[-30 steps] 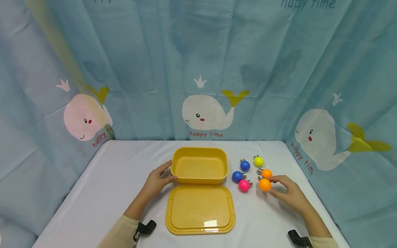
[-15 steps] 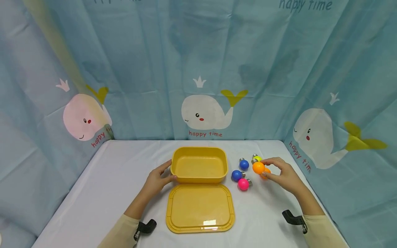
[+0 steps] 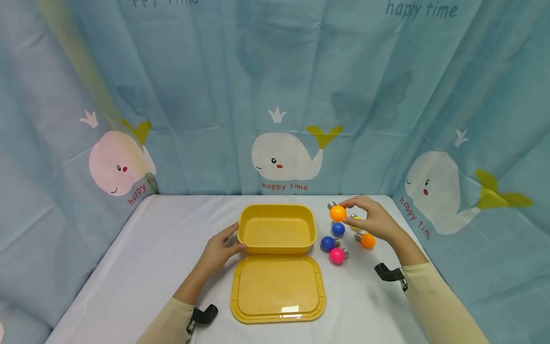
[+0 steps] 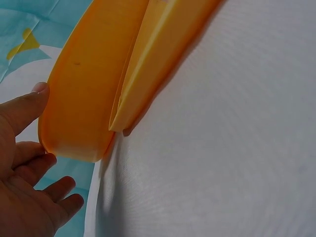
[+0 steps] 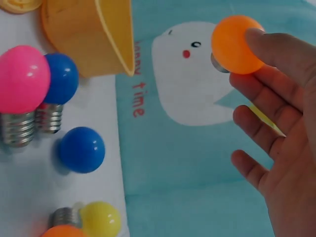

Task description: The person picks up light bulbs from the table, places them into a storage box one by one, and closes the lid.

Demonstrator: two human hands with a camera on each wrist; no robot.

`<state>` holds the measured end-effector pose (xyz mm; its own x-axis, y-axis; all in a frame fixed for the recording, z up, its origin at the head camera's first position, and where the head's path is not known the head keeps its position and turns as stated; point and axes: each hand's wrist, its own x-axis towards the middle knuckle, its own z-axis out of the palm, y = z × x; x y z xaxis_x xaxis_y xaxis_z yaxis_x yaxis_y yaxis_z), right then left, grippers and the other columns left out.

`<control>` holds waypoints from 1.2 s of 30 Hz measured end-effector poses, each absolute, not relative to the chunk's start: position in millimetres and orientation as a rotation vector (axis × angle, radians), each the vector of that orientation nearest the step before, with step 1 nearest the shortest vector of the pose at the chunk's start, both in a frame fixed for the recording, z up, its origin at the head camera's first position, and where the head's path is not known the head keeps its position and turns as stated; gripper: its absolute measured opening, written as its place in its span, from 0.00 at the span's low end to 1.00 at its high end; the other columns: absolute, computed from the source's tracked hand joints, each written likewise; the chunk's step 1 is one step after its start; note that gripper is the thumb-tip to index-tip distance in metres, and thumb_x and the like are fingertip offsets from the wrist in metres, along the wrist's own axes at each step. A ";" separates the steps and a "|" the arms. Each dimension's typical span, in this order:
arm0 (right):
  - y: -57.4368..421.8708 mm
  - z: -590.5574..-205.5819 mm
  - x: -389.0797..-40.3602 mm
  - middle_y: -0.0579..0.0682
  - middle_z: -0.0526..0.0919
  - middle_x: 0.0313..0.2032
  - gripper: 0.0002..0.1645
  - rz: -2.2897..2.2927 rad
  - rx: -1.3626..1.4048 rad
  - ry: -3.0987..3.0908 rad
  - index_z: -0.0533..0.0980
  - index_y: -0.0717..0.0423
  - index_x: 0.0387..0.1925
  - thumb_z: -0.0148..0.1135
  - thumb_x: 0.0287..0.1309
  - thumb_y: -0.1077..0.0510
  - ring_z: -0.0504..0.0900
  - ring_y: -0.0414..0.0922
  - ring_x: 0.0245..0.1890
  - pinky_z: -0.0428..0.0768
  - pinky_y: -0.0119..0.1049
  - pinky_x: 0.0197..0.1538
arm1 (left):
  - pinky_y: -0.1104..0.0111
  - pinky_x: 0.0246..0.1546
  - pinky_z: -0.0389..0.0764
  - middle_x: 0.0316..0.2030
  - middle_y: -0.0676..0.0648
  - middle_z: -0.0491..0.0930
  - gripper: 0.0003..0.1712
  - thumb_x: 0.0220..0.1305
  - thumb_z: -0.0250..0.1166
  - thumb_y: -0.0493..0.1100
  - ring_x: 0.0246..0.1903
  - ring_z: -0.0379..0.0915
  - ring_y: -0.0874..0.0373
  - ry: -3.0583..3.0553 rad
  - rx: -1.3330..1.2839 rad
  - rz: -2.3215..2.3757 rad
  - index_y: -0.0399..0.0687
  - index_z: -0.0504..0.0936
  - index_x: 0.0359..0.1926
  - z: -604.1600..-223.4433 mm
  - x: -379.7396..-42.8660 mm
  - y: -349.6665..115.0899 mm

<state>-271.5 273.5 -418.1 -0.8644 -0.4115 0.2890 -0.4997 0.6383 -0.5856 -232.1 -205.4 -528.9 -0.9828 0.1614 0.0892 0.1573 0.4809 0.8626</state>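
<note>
By five bulbs (image 3: 328,244), right grip (image 3: 370,218) holds one orange bulb (image 3: 337,214), left grip (image 3: 218,248) one box (image 3: 277,250).

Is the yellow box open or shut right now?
Open: the head view shows inside the yellow box, with the yellow lid lying beside it, not covering it.

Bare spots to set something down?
Free: white cloth between the left hand and left curtain; cloth between the yellow lid and right sleeve, nearer than the pink bulb. Crowded: right of the yellow box, bulbs and right hand.
</note>
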 end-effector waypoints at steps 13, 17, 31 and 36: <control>228.3 -385.8 -309.7 0.40 0.81 0.50 0.23 0.919 0.965 -2.779 0.83 0.36 0.56 0.73 0.60 0.39 0.74 0.43 0.53 0.76 0.51 0.58 | 0.47 0.76 0.60 0.77 0.51 0.62 0.47 0.63 0.74 0.53 0.77 0.54 0.47 2.690 0.290 1.604 0.54 0.64 0.78 -529.0 -231.2 -204.5; 212.0 -381.0 -321.3 0.43 0.82 0.50 0.22 0.891 1.011 -2.786 0.83 0.35 0.55 0.73 0.60 0.41 0.74 0.43 0.52 0.77 0.50 0.57 | 0.46 0.75 0.61 0.77 0.51 0.63 0.47 0.61 0.74 0.56 0.77 0.55 0.46 2.691 0.279 1.609 0.56 0.65 0.78 -529.9 -231.3 -204.9; 158.5 -379.0 -355.0 0.37 0.85 0.50 0.19 0.791 1.288 -2.778 0.85 0.40 0.54 0.74 0.61 0.47 0.78 0.49 0.55 0.78 0.50 0.61 | 0.47 0.75 0.61 0.77 0.55 0.62 0.47 0.62 0.74 0.59 0.77 0.54 0.48 2.698 0.270 1.580 0.61 0.64 0.78 -532.4 -232.5 -206.6; 142.2 -379.2 -365.2 0.37 0.85 0.50 0.19 0.739 1.332 -2.817 0.85 0.40 0.54 0.74 0.61 0.48 0.78 0.52 0.56 0.78 0.49 0.60 | 0.47 0.75 0.61 0.77 0.54 0.61 0.47 0.62 0.74 0.58 0.77 0.54 0.47 2.702 0.269 1.572 0.60 0.63 0.78 -530.2 -232.2 -206.2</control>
<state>-365.2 142.2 -379.2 -0.6524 -0.7452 0.1378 -0.7169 0.5480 -0.4309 -232.2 -206.2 -530.2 -0.9853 0.1497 0.0826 0.1457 0.4830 0.8634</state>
